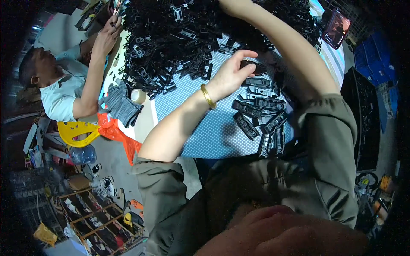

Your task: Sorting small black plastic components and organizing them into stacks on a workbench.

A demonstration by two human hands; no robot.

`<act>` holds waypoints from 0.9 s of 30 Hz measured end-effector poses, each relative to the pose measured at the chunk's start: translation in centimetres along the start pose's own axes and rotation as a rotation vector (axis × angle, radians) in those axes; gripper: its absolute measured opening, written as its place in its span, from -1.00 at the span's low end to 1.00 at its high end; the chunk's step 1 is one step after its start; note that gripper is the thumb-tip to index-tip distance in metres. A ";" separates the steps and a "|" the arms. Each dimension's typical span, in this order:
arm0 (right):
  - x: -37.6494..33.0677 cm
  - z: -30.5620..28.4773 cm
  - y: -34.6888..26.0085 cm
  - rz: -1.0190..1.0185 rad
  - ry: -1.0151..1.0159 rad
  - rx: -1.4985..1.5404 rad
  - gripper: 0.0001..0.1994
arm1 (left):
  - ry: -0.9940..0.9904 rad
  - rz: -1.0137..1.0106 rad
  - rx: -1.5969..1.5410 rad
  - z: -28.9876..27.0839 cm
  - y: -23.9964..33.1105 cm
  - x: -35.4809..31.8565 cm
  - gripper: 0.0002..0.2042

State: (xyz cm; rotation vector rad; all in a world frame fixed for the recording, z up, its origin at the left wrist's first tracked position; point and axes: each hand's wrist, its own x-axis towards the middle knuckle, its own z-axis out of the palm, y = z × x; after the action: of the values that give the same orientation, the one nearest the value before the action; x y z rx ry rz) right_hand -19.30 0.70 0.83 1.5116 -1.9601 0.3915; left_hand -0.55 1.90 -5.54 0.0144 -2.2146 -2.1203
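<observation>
My left hand (230, 76), with a gold bangle (208, 96) at the wrist, hovers over the patterned blue-white table (192, 128). Its thumb and forefinger stand apart, and I make out nothing held between them. Just right of it lies a group of black plastic clip-like parts (260, 109), roughly lined up side by side. My right arm reaches across to the far side, where my right hand (237, 6) is cut off by the top edge, so its fingers are hidden. It is by a large heap of similar loose black parts (166, 42).
Left across the table sits another person (70, 91), a hand holding a tool. Nearby are a grey glove (119, 102), a tape roll (138, 96), a red plastic bag (117, 132) and a yellow stool (70, 135). A lit phone (337, 27) stands far right, beyond it blue crates (376, 57).
</observation>
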 end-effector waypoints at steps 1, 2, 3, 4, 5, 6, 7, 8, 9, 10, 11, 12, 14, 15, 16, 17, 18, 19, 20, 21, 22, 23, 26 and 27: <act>0.6 1.0 0.2 0.044 -0.090 -0.018 -0.84 | -0.008 0.005 0.002 0.0 0.0 0.0 -0.67; 1.3 2.2 0.4 0.059 -0.143 -0.061 -0.85 | -0.001 0.029 -0.019 0.0 -0.1 0.1 -0.67; 1.9 2.2 -0.4 0.070 -0.199 -0.100 -0.85 | 0.010 0.050 -0.043 -0.1 -0.3 0.0 -0.67; 1.7 2.0 -0.8 0.057 -0.163 -0.115 -0.89 | 0.019 0.066 -0.065 -0.1 -0.4 0.0 -0.68; 1.5 1.6 -1.0 0.063 -0.168 -0.121 -0.89 | 0.010 0.066 -0.069 -0.2 -0.5 0.0 -0.68; 1.4 1.0 -1.3 0.040 -0.156 -0.104 -0.90 | 0.011 0.039 -0.075 -0.4 -0.3 -0.1 -0.69; 1.0 -0.2 -1.6 0.017 -0.146 -0.091 -0.91 | 0.010 0.012 -0.083 -0.4 -0.1 -0.1 -0.69; 0.2 -1.4 -1.9 0.045 -0.110 -0.071 -0.93 | 0.022 0.000 -0.163 -0.3 -0.4 0.0 -0.69; -0.9 -2.5 -1.9 0.049 -0.113 -0.082 -0.93 | 0.014 0.005 -0.190 -0.3 -0.5 0.3 -0.69; -1.9 -3.2 -2.1 0.003 -0.103 -0.064 -0.92 | 0.041 -0.013 -0.179 -0.4 -0.3 0.1 -0.69; -3.0 -3.9 -2.4 -0.045 -0.092 -0.045 -0.90 | 0.069 -0.031 -0.167 -0.5 -0.1 0.0 -0.69; -4.0 -5.7 -2.8 -0.066 -0.141 0.020 -0.91 | 0.066 -0.042 -0.177 -0.5 0.2 -0.1 -0.68; -6.8 -3.4 -1.2 -0.126 -0.015 0.029 -0.81 | 0.060 -0.060 -0.220 -0.2 0.3 0.3 -0.68; -7.7 -3.5 -1.3 -0.151 0.054 0.053 -0.83 | 0.070 -0.072 -0.259 -0.2 0.3 0.3 -0.68; -8.6 -3.7 -1.3 -0.089 0.018 0.145 -0.79 | 0.098 -0.077 -0.306 -0.2 0.3 0.4 -0.69; -9.2 -3.9 -1.2 -0.085 0.017 0.144 -0.79 | 0.111 -0.080 -0.358 -0.2 0.4 0.4 -0.69; -9.6 -4.3 -1.2 -0.055 -0.018 0.246 -0.78 | 0.128 -0.100 -0.384 -0.4 0.5 0.3 -0.70; -9.9 -4.6 -1.4 -0.027 -0.052 0.351 -0.76 | 0.146 -0.121 -0.410 -0.7 0.7 0.2 -0.71; -10.1 -4.9 -1.6 0.008 -0.085 0.416 -0.75 | 0.153 -0.125 -0.409 -0.9 0.7 0.2 -0.71; -10.3 -5.2 -1.7 0.004 -0.086 0.424 -0.75 | 0.176 -0.110 -0.482 -1.1 0.7 0.1 -0.72; -10.6 -5.4 -1.6 -0.029 -0.054 0.499 -0.76 | 0.201 -0.095 -0.555 -1.2 0.7 0.1 -0.73; -10.8 -5.6 -1.7 -0.064 -0.022 0.575 -0.77 | 0.215 -0.097 -0.555 -1.3 0.8 -0.1 -0.73; -11.4 -6.2 -1.4 -0.132 -0.038 0.590 -0.81 | 0.261 -0.042 -0.640 -1.2 1.3 0.1 -0.74; -11.5 -6.5 -1.4 -0.150 -0.081 0.568 -0.82 | 0.275 -0.044 -0.640 -1.2 1.5 0.1 -0.74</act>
State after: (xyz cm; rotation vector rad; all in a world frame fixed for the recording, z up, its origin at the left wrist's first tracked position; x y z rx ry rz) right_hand -14.38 12.73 -1.72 2.0352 -1.8672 0.8885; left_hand -0.49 0.75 -4.03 0.2961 -1.3342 -2.5599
